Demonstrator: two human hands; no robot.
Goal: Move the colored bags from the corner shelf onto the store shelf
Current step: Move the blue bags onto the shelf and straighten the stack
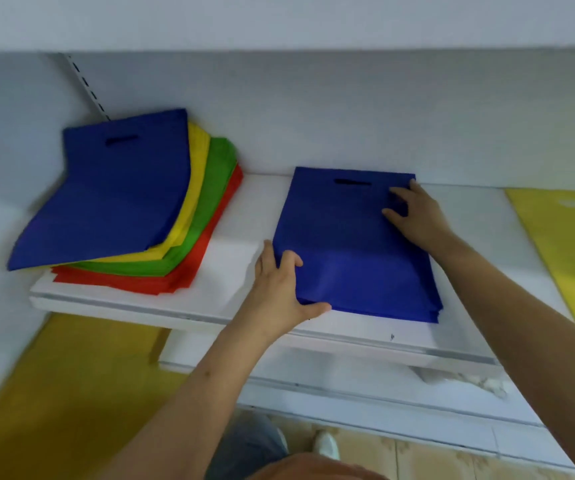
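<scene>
A stack of blue bags (352, 244) lies flat on the white shelf (230, 271), handle slot toward the wall. My left hand (281, 289) grips its near left corner, thumb under the front edge. My right hand (417, 216) rests on its far right part with fingers bent on the cloth. In the left corner a fanned pile leans up against the wall: blue bags (113, 195) on top, then yellow bags (197, 174), green bags (216, 202) and red bags (189, 271) at the bottom.
A yellow bag (570, 251) lies flat on the shelf at the far right. A slotted upright rail (87, 86) runs up the back corner. A lower white shelf (348, 379) sits beneath, with more yellow material (71, 375) under the left side. Tiled floor is visible below.
</scene>
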